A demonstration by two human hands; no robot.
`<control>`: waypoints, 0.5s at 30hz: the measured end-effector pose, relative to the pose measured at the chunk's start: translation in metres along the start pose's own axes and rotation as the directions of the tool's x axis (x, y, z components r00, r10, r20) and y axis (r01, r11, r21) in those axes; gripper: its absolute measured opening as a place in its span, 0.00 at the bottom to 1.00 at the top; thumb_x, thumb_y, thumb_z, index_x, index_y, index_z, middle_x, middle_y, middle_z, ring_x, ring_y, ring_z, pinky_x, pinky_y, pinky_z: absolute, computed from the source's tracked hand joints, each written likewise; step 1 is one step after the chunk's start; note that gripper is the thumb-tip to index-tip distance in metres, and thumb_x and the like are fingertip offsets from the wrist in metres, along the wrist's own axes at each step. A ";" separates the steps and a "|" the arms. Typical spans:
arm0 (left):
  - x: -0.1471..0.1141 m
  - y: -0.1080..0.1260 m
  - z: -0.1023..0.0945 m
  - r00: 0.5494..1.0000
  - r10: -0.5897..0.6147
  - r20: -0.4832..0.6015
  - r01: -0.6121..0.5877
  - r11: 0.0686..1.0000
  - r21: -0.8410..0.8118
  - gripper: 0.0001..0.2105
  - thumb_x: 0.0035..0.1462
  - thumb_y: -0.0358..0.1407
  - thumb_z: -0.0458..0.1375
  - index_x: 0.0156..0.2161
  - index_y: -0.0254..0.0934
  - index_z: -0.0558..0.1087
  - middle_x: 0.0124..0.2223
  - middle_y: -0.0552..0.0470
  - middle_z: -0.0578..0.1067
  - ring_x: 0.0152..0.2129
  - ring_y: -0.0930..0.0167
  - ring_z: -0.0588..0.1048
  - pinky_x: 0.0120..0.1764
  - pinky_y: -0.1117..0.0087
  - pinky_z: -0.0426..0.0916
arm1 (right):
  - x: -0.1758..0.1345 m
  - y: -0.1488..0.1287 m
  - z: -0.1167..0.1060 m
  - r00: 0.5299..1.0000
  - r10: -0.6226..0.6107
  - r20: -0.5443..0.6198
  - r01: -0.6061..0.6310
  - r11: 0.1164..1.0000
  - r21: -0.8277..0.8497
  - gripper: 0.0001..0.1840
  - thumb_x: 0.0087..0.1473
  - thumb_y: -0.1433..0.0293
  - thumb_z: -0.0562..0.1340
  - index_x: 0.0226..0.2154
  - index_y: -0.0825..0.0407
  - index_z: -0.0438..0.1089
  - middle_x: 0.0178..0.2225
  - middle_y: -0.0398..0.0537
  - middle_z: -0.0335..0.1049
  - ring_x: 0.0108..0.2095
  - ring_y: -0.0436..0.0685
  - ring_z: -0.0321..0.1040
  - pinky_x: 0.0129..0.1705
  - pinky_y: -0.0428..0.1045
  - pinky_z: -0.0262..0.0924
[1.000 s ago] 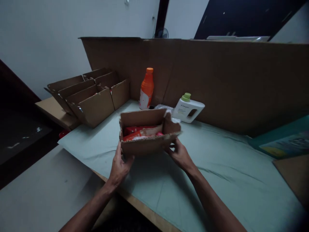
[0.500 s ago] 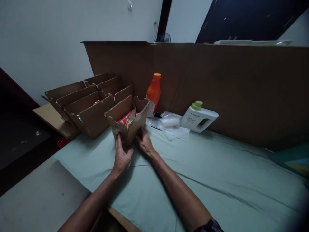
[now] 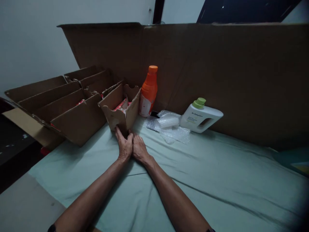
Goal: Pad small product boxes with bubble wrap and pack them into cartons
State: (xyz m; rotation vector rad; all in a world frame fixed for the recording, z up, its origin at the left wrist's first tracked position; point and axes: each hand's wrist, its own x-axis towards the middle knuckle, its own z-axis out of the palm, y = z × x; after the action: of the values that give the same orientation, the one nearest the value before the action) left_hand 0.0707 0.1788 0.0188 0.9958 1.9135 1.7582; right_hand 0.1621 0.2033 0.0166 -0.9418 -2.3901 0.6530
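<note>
A small open-topped cardboard box [image 3: 109, 118] with notched edges stands on the cloth, close beside larger divided boxes. Inside it lies a red packet [image 3: 122, 105], partly hidden by the walls. Against the box's near lower corner, my left hand [image 3: 125, 146] grips with its fingers along the left face and its thumb pointing inward. My right hand [image 3: 140, 147] meets it there, fingers curled at the bottom edge of the right face; their tips are hidden. The two hands touch or nearly touch each other.
On the left, a divided cardboard box [image 3: 77, 124] holds red items. Behind stand an orange bottle [image 3: 150, 85], bubble wrap [image 3: 170, 124] and a white jug with a green cap [image 3: 202, 117]. A tall cardboard panel [image 3: 217, 71] closes off the back of the cloth-covered table [image 3: 217, 180].
The small box has shifted back and left, closer to the divided box and orange bottle. My hands have come together at its near corner. The view has tilted down.
</note>
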 end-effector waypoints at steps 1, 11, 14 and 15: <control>0.005 0.000 0.002 1.000 -0.002 0.005 0.002 1.000 0.003 0.42 0.58 0.41 0.59 0.71 0.33 0.45 0.73 0.36 0.49 0.71 0.57 0.48 0.71 0.57 0.44 | -0.001 0.000 0.000 1.000 -0.005 -0.002 0.005 1.000 -0.010 0.31 0.62 0.72 0.54 0.66 0.59 0.55 0.65 0.64 0.61 0.64 0.63 0.58 0.65 0.57 0.53; 0.074 -0.014 0.012 0.997 -0.002 0.075 -0.002 0.999 0.053 0.34 0.59 0.39 0.55 0.69 0.31 0.55 0.72 0.37 0.56 0.70 0.59 0.55 0.70 0.59 0.48 | -0.001 0.003 0.004 0.996 -0.085 0.011 0.086 0.987 -0.133 0.19 0.61 0.73 0.58 0.54 0.57 0.68 0.61 0.61 0.65 0.64 0.64 0.55 0.66 0.60 0.51; 0.067 -0.008 0.005 0.994 -0.004 0.113 -0.006 0.996 0.091 0.35 0.60 0.41 0.53 0.70 0.31 0.53 0.72 0.38 0.58 0.69 0.59 0.57 0.69 0.58 0.51 | 0.002 -0.002 0.003 0.995 -0.100 0.025 0.103 0.975 -0.195 0.14 0.60 0.72 0.59 0.48 0.58 0.72 0.57 0.62 0.68 0.61 0.64 0.59 0.63 0.59 0.55; 0.059 -0.003 0.002 0.990 -0.008 0.139 -0.007 0.994 0.108 0.36 0.60 0.42 0.53 0.70 0.30 0.53 0.72 0.37 0.57 0.69 0.58 0.56 0.69 0.58 0.50 | 0.001 -0.007 0.002 0.995 -0.095 0.030 0.100 0.970 -0.224 0.13 0.60 0.72 0.60 0.46 0.59 0.73 0.55 0.63 0.70 0.59 0.64 0.61 0.62 0.59 0.56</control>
State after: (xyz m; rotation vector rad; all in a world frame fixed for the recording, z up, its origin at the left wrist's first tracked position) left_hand 0.0306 0.2211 0.0273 1.1240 1.9367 1.5547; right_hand 0.1570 0.1990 0.0189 -0.9038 -2.5478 0.3609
